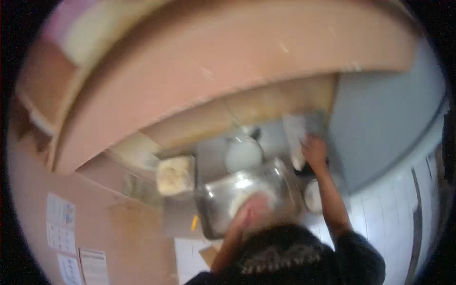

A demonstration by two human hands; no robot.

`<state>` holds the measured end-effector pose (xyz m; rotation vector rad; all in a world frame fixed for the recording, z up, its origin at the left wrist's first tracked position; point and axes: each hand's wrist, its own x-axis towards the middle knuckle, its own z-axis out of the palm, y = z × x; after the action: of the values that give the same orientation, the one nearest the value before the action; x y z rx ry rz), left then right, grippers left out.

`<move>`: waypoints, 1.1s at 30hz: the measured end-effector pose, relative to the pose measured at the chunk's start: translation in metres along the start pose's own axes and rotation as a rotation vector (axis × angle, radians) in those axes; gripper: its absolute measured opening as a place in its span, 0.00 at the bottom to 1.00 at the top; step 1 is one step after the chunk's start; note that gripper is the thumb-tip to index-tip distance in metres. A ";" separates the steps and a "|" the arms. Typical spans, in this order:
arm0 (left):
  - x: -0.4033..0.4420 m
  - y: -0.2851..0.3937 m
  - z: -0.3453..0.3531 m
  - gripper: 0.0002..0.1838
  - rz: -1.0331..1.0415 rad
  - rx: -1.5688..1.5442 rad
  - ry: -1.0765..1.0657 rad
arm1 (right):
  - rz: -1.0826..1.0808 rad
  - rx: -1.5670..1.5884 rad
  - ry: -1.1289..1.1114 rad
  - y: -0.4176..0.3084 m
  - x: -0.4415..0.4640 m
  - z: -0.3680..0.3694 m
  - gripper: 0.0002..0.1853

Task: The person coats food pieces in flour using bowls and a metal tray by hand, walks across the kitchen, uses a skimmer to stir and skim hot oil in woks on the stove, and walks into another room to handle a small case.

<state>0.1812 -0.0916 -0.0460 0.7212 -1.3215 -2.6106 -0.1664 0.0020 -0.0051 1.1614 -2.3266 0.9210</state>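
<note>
My left hand (pixel 253 210) is over a shiny metal basin (pixel 218 190), just above or touching a pale, whitish mass (pixel 234 204) inside it. Motion blur smears its fingers. Out to the right, my right hand (pixel 313 148) is beside a long white object (pixel 293 135), perhaps a bag or cloth. Whether the fingers grip it or only touch it is too blurred to tell. A dark item (pixel 304 168) sits just below that hand, and a round whitish container (pixel 312 195) stands by the forearm.
Behind the basin stands a round pale green-white vessel (pixel 243 154). A squarish container with pale yellowish contents (pixel 175 175) is to the left. A small yellow item (pixel 194 222) lies near the basin's left side. A wide pinkish shelf (pixel 247 52) arches above; papers (pixel 61 223) hang on the left wall.
</note>
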 end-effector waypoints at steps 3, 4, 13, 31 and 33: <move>-0.042 0.052 -0.010 0.29 0.070 0.197 0.134 | 0.108 0.026 -0.062 0.033 0.035 0.056 0.20; -0.053 0.062 -0.015 0.28 0.135 0.267 0.144 | 0.138 -0.033 -0.162 0.058 0.045 0.085 0.23; -0.241 0.272 0.008 0.09 1.413 0.850 0.911 | 0.077 0.207 -0.053 0.039 0.041 0.070 0.37; -0.465 0.612 -0.037 0.22 1.190 1.979 1.372 | -0.006 0.830 -0.309 -0.044 -0.108 -0.002 0.04; -0.502 0.587 -0.051 0.23 1.260 2.002 1.487 | -0.104 0.849 -0.232 -0.035 -0.109 0.008 0.03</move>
<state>0.5874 -0.3255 0.5699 0.8515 -1.8704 0.7714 -0.0748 0.0420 -0.0608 1.7491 -2.0254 1.9150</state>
